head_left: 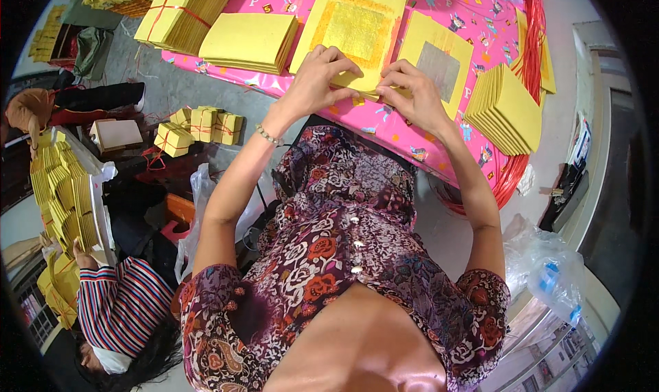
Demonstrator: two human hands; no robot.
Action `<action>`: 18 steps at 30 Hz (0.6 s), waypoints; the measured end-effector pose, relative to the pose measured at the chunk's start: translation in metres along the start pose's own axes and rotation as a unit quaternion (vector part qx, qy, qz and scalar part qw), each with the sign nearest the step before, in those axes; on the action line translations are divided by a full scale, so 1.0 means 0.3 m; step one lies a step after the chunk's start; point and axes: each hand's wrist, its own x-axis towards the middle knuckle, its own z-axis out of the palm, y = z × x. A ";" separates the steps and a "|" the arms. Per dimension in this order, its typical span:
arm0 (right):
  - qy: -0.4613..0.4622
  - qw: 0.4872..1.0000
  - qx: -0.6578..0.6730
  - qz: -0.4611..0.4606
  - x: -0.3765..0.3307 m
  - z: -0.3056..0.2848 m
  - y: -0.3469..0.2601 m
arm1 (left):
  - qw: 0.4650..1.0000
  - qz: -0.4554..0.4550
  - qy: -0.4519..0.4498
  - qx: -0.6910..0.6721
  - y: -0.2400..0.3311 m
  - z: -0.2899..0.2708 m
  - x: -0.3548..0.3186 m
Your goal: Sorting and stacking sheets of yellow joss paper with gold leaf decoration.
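Observation:
On the pink table lies a stack of yellow paper sheets [312, 49], its top sheet bearing a shiny gold square with an orange border. My left hand [321, 79] curls its fingers over the near edge, thumb below, closed on the paper. At the near right corner my right hand [414, 95] pinches the same edge between thumb and fingers. That edge bends upward between both hands. Just right of the stack is a yellow sheet with a silver square [441, 69]. How many sheets my fingers grip is hidden.
A folded yellow paper stack [247, 38] and a tied bundle [180, 14] stand left; a fanned stack [504, 110] and red plastic strings [532, 55] are right. Tied bundles [199, 130] sit on the floor. A person in a striped sleeve [123, 303] handles yellow paper at lower left.

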 end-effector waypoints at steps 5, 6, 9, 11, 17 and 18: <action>0.009 0.998 0.062 0.022 0.005 0.009 0.012 | 1.000 0.010 -0.001 -0.005 -0.008 -0.001 0.007; 0.008 0.997 0.067 0.027 0.006 0.010 0.014 | 1.000 0.016 0.005 -0.007 -0.010 0.000 0.008; 0.003 0.997 0.072 0.033 0.010 0.010 0.020 | 1.000 0.013 -0.003 -0.011 -0.013 -0.003 0.012; 0.001 0.997 0.073 0.034 0.011 0.011 0.026 | 1.000 0.014 -0.002 -0.017 -0.012 -0.007 0.012; 0.000 0.995 0.096 0.038 0.013 0.014 0.036 | 0.999 0.024 -0.006 -0.033 -0.022 -0.013 0.017; -0.003 0.995 0.095 0.034 0.015 0.014 0.038 | 0.999 0.025 -0.007 -0.039 -0.024 -0.012 0.017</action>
